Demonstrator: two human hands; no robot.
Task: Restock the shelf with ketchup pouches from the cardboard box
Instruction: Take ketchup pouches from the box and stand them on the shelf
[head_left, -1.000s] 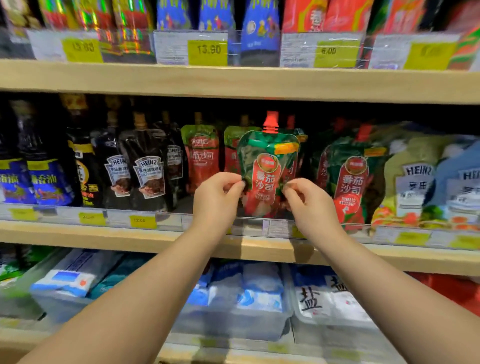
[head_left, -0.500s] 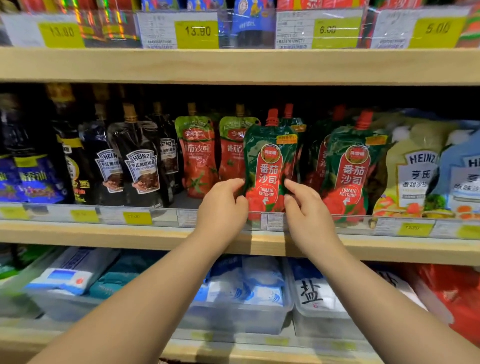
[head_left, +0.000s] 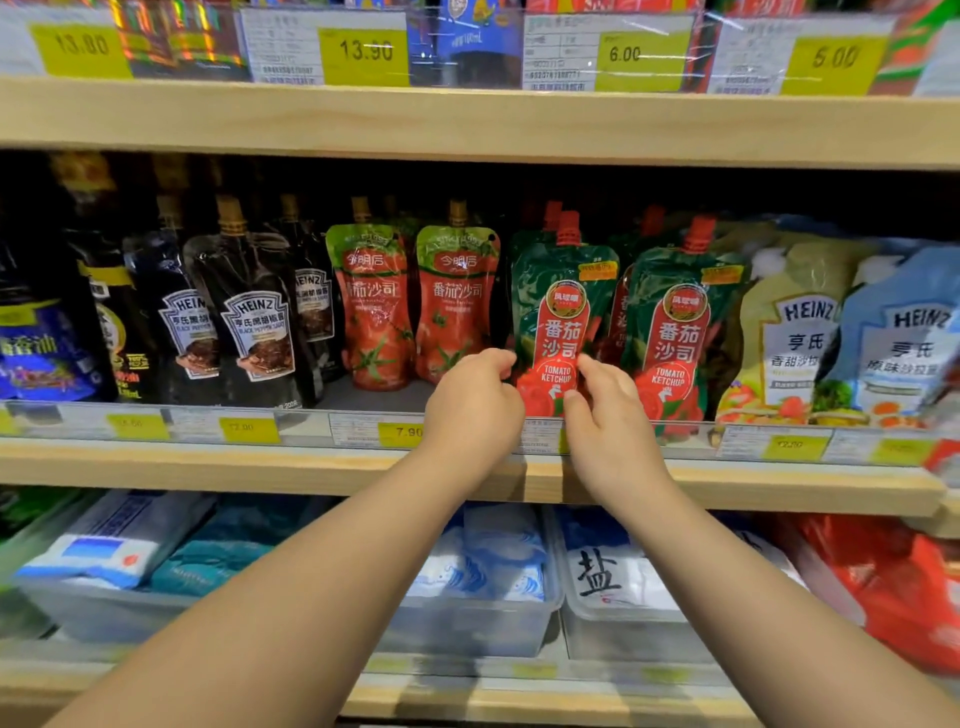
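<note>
While both arms reach to the middle shelf (head_left: 260, 465), the left hand (head_left: 475, 402) and right hand (head_left: 605, 415) pinch the bottom corners of a green ketchup pouch (head_left: 561, 312), left w/ curled fingers, right w/ thumb and fingertips on the red part. This pouch stands upright at the shelf front, just beside a same pouch (head_left: 675, 322) on the right. Red tomato pouches (head_left: 410, 306) stand left of it, then dark Heinz pouches (head_left: 254, 322). Yellow price tags (head_left: 402, 434) run along the edge.
</note>
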